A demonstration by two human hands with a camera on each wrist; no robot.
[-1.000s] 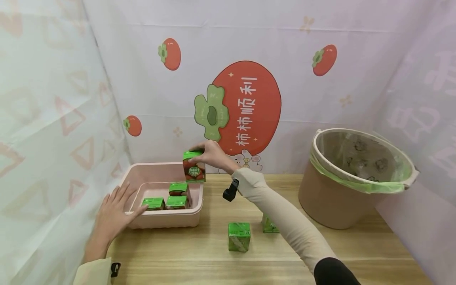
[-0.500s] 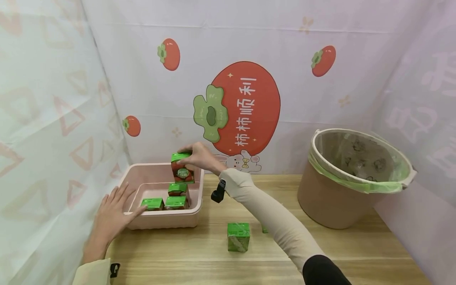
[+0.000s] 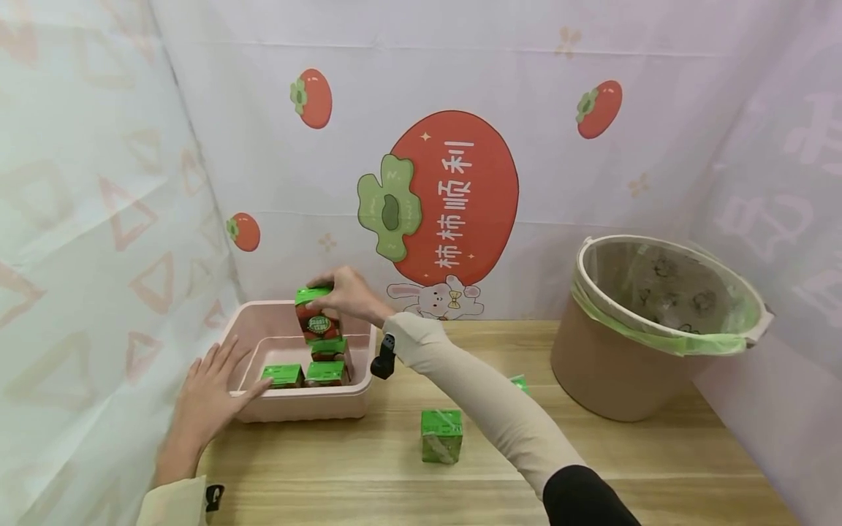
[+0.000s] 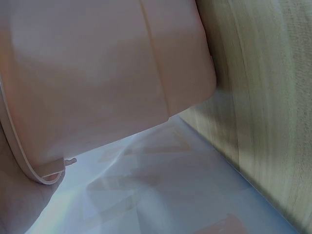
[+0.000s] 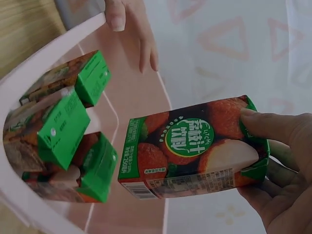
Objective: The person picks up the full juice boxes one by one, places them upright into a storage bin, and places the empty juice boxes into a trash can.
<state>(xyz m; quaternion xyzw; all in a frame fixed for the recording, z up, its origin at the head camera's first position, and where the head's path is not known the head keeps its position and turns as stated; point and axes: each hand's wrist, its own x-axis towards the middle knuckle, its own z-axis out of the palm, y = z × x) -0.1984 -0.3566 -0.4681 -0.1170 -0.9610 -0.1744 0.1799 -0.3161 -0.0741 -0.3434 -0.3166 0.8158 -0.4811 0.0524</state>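
My right hand (image 3: 349, 294) holds a lychee juice carton (image 3: 319, 318) by its top end, thumb on one side and fingers on the other. In the right wrist view the held carton (image 5: 190, 148) shows its red fruit print above the inside of a pink bin (image 5: 134, 214). Three more juice cartons (image 3: 327, 372) stand together in that bin, towards its front and right. Fingers spread, my left hand (image 3: 209, 398) rests on the bin's left front rim. Only the bin's outer wall (image 4: 97, 73) and part of the hand fill the left wrist view.
A green carton (image 3: 441, 437) stands on the wooden table (image 3: 342, 475) right of the bin. Another green carton (image 3: 520, 383) is mostly hidden behind my right forearm. At the right is a brown bucket (image 3: 618, 365) lined with a green bag. Printed curtains enclose the back and sides.
My right hand has carried the juice carton leftward, from over the bin's right rim to above its inside. My left hand has stayed on the rim.
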